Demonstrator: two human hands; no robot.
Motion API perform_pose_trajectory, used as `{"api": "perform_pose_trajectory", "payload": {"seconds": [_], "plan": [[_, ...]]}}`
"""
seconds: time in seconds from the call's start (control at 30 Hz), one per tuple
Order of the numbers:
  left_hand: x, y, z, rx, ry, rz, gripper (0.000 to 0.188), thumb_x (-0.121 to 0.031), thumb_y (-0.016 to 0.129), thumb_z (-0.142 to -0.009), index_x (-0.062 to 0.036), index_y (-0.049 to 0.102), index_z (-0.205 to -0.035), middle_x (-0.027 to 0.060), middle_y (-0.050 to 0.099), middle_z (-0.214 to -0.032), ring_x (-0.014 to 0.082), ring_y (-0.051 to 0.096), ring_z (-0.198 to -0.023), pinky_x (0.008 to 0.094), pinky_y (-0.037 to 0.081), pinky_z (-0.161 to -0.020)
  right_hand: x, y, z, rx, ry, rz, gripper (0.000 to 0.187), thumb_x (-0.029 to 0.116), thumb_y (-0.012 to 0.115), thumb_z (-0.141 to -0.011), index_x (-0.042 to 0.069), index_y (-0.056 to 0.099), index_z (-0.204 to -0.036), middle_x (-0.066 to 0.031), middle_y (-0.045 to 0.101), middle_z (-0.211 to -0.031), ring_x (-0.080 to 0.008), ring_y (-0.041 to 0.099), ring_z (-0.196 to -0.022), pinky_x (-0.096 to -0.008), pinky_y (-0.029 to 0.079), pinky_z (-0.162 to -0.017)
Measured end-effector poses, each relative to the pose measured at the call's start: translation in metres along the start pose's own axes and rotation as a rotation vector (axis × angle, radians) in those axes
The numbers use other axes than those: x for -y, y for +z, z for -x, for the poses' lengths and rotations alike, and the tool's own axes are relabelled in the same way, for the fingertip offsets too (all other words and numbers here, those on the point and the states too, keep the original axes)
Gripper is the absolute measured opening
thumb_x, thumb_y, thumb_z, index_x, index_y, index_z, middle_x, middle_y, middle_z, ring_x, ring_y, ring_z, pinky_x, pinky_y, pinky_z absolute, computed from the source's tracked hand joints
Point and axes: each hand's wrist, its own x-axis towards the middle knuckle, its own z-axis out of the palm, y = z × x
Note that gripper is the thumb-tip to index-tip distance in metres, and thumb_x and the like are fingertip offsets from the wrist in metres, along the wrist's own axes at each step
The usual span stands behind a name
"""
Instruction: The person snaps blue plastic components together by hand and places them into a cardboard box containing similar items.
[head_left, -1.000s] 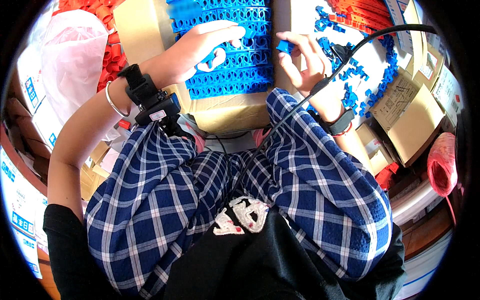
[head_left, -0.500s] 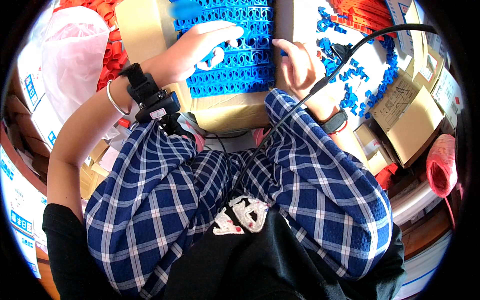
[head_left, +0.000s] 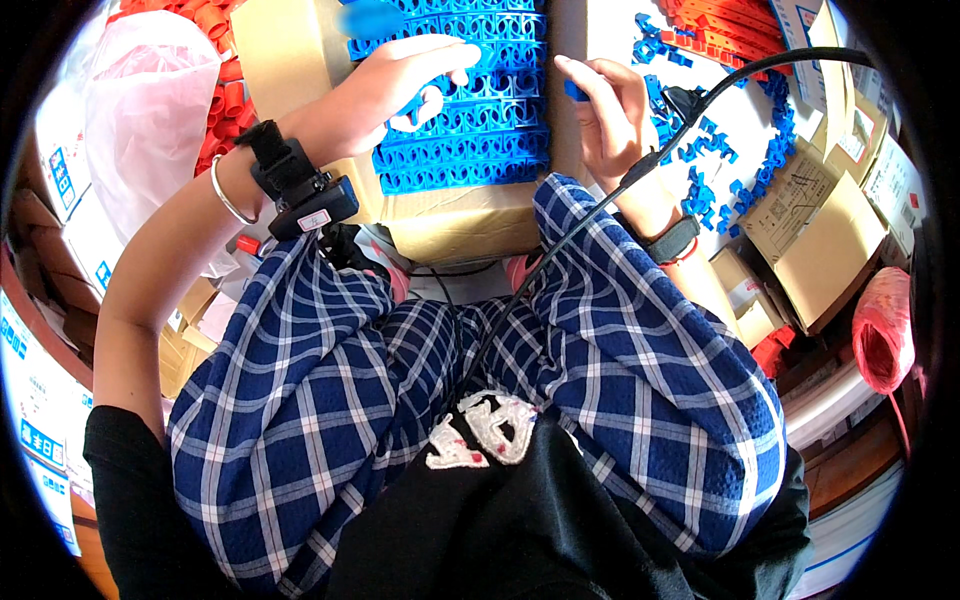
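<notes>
Rows of blue plastic pipe clips [head_left: 465, 160] fill a cardboard box [head_left: 460, 230] in front of my knees. My left hand [head_left: 400, 90] is over the left part of these rows, its fingers curled. A bit of smooth blue, seemingly a clip, shows inside that curl, mostly hidden by the fingers. Beyond the box's right wall, my right hand [head_left: 612, 115] pinches a small blue clip [head_left: 575, 91] between thumb and fingers. Loose blue clips [head_left: 705, 195] lie scattered to the right of this hand.
Red pipe fittings [head_left: 228, 105] and a clear plastic bag [head_left: 150, 120] are at the left. Red strips [head_left: 730, 35] lie at the far right. A black cable [head_left: 660, 150] crosses above my right wrist. Opened cardboard boxes [head_left: 830, 245] and a pink plastic roll [head_left: 884, 330] stand at the right.
My right hand has drawn back from the box's right edge, and the clip in its pinch shows more plainly. My left hand has shifted slightly away from me and left.
</notes>
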Motion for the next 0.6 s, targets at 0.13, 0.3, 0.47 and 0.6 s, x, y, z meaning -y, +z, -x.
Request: {"api": "perform_pose_trajectory", "payload": {"seconds": [0.13,0.3,0.47,0.6], "plan": [[0.001,0.001,0.0,-0.026,-0.013,0.009,0.022,-0.03,0.053,-0.099,-0.0093,0.058,-0.092,-0.0035,0.051,-0.082,0.0018,0.046,-0.058,0.0174,0.03,-0.045,-0.002,-0.003,0.005,0.12,-0.014,0.099,0.034,0.002,0.061,-0.086,0.01,0.064,-0.118,-0.0112,0.063,-0.098,-0.0272,0.06,-0.093,-0.0382,0.049,-0.085],[0.001,0.002,-0.002,-0.047,0.0,0.023,0.022,-0.03,0.053,-0.099,-0.0098,0.058,-0.092,-0.0035,0.051,-0.081,0.0019,0.046,-0.058,0.0176,0.03,-0.045,0.008,-0.008,0.002,0.138,-0.08,0.384,0.03,0.015,0.069,-0.081,0.015,0.067,-0.111,-0.0013,0.068,-0.095,-0.0206,0.058,-0.094,-0.0381,0.043,-0.092],[0.0,0.002,0.0,-0.024,-0.009,0.011,0.021,-0.03,0.053,-0.099,-0.0098,0.058,-0.093,-0.0034,0.052,-0.084,0.0017,0.046,-0.059,0.0173,0.029,-0.045,0.009,0.001,0.005,0.157,-0.061,0.46,0.025,0.018,0.071,-0.08,0.018,0.069,-0.105,0.001,0.066,-0.088,-0.0192,0.056,-0.089,-0.0365,0.043,-0.087],[0.003,0.0,0.0,-0.035,-0.01,0.029,0.021,-0.029,0.053,-0.099,-0.01,0.058,-0.094,-0.0035,0.052,-0.085,0.0015,0.046,-0.06,0.0172,0.029,-0.045,0.004,0.009,0.008,0.177,-0.093,0.48,0.02,0.022,0.073,-0.075,0.02,0.07,-0.095,0.0041,0.065,-0.086,-0.0166,0.056,-0.085,-0.0336,0.041,-0.083]]}}
